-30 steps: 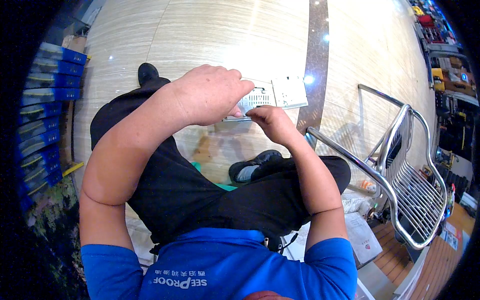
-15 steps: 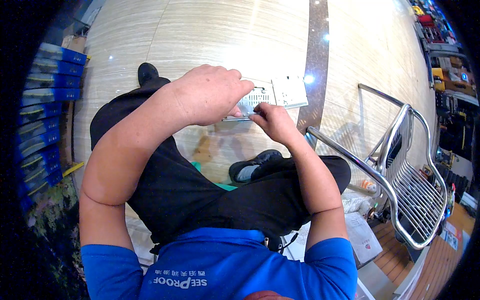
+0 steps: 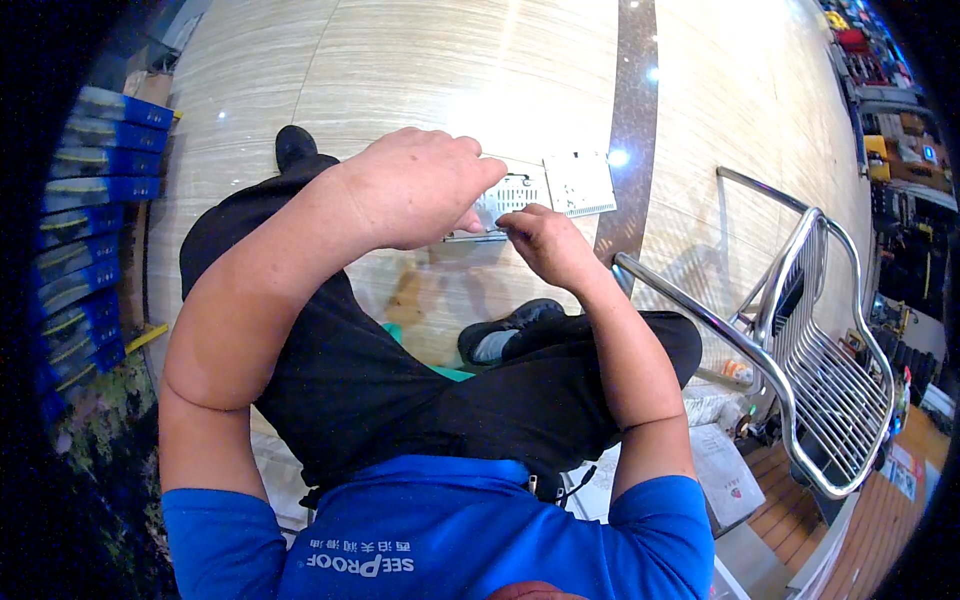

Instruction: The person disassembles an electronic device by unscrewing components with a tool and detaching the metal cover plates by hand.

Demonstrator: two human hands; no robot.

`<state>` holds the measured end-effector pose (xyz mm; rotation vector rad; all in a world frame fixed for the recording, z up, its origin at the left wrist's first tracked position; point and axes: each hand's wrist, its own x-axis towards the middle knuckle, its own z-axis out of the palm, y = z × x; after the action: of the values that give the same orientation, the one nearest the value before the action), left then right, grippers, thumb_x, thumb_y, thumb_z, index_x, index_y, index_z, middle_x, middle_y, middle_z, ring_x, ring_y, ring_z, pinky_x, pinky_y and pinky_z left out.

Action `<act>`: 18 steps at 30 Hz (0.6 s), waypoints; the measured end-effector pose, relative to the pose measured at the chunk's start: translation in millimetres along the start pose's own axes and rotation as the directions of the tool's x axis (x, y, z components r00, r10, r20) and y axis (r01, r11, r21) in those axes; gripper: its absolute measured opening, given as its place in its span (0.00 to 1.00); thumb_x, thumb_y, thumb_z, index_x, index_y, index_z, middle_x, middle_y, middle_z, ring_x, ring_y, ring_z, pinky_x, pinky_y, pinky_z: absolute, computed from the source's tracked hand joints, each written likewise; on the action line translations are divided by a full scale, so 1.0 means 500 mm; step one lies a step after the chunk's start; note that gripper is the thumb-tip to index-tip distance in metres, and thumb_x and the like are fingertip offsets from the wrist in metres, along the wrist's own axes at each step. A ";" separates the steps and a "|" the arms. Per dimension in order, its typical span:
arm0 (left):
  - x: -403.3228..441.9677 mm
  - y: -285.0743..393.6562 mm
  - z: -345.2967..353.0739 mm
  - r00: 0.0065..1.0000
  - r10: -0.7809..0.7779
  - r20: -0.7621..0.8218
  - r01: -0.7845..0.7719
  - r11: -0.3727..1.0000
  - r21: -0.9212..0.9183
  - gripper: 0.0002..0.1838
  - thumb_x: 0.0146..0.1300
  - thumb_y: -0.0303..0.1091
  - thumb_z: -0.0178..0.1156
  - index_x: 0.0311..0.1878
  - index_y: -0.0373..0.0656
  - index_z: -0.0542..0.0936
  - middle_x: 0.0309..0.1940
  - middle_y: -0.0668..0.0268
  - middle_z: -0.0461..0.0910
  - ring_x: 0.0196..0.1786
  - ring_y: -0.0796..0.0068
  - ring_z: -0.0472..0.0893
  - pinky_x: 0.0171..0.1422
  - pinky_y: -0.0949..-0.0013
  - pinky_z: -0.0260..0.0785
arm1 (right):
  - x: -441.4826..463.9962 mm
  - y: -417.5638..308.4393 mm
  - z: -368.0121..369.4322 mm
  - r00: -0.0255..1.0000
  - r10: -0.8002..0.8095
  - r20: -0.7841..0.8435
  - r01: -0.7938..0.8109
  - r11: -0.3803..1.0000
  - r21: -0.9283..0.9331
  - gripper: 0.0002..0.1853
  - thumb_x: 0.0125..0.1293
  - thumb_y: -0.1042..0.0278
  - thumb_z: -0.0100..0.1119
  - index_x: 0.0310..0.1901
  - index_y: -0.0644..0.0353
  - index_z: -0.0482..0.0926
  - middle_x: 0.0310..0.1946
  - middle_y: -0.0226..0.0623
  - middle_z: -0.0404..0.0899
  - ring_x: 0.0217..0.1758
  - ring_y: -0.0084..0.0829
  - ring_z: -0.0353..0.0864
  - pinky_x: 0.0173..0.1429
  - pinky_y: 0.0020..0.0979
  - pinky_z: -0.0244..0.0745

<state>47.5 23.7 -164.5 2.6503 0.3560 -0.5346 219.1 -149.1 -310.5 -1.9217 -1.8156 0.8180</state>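
A slotted silvery metal part [image 3: 518,192] lies low over the floor in front of my crossed legs. My left hand [image 3: 430,190] reaches over its left side with curled fingers. The thumb tip is by the part's near edge, and whatever the fingers grip is hidden beneath the hand. My right hand [image 3: 545,240] is at the near right edge of the same part, its thumb and fingers pinched together around something too small to make out. The fingertips of the two hands are close together. A flat white perforated plate [image 3: 582,184] lies just right of the slotted part.
A chrome tube-frame chair [image 3: 815,370] lies to the right, one leg reaching toward my right hand. Stacked blue boxes [image 3: 110,190] line the left side. My black shoe [image 3: 510,330] is below the hands. A carton [image 3: 715,475] stands at the lower right.
My right fingers lifted and shifted slightly right along the part's near edge, then came back left into a pinch. My left hand has stayed almost still.
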 end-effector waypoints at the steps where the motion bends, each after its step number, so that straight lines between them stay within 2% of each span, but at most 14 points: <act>1: 0.001 0.000 0.001 1.000 0.003 0.001 -0.003 1.000 0.005 0.29 0.62 0.40 0.70 0.64 0.43 0.75 0.51 0.56 0.81 0.58 0.51 0.81 0.62 0.51 0.74 | 0.000 -0.003 -0.002 1.000 0.000 0.000 0.000 1.000 0.000 0.09 0.70 0.66 0.62 0.47 0.57 0.86 0.38 0.47 0.83 0.42 0.53 0.84 0.47 0.46 0.80; 7: 0.000 0.001 -0.002 1.000 -0.004 0.007 0.004 1.000 0.001 0.28 0.62 0.40 0.70 0.64 0.43 0.75 0.51 0.57 0.81 0.58 0.51 0.81 0.62 0.51 0.74 | 0.003 0.002 0.007 0.999 0.029 0.024 -0.029 1.000 -0.010 0.08 0.71 0.67 0.63 0.46 0.58 0.85 0.38 0.48 0.84 0.42 0.53 0.85 0.47 0.46 0.80; 9: -0.001 0.002 -0.003 1.000 -0.008 0.011 0.008 1.000 -0.001 0.28 0.62 0.40 0.70 0.64 0.44 0.75 0.51 0.57 0.81 0.58 0.51 0.81 0.62 0.51 0.74 | 0.003 0.005 0.016 0.993 0.101 -0.065 -0.095 0.992 0.085 0.09 0.69 0.64 0.64 0.44 0.60 0.84 0.37 0.51 0.85 0.42 0.54 0.85 0.49 0.48 0.80; 12: -0.003 0.003 -0.005 1.000 -0.014 0.013 0.014 1.000 -0.007 0.28 0.62 0.40 0.70 0.64 0.44 0.75 0.51 0.57 0.81 0.58 0.51 0.81 0.62 0.51 0.74 | 0.006 -0.003 0.011 0.987 0.155 -0.035 -0.151 0.983 0.107 0.09 0.69 0.64 0.64 0.43 0.60 0.85 0.38 0.52 0.86 0.43 0.54 0.85 0.49 0.48 0.81; 15: -0.005 0.002 -0.005 1.000 -0.014 0.004 0.014 1.000 -0.010 0.28 0.62 0.40 0.70 0.64 0.44 0.76 0.51 0.57 0.81 0.58 0.51 0.81 0.62 0.51 0.74 | 0.005 0.002 0.011 0.997 0.078 -0.019 -0.077 0.996 0.054 0.10 0.69 0.65 0.66 0.46 0.60 0.85 0.39 0.48 0.86 0.43 0.51 0.86 0.48 0.45 0.80; 18: -0.004 -0.002 0.001 1.000 -0.006 -0.006 0.006 1.000 -0.010 0.28 0.62 0.40 0.70 0.64 0.44 0.76 0.51 0.57 0.81 0.58 0.51 0.81 0.62 0.51 0.74 | 0.005 -0.005 0.010 0.996 0.080 0.026 -0.082 0.995 0.062 0.10 0.69 0.65 0.65 0.47 0.59 0.85 0.39 0.48 0.85 0.43 0.52 0.85 0.48 0.46 0.80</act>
<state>45.4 24.1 -164.4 2.6428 0.3672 -0.5261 214.0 -147.1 -313.3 -1.9645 -1.7142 0.9174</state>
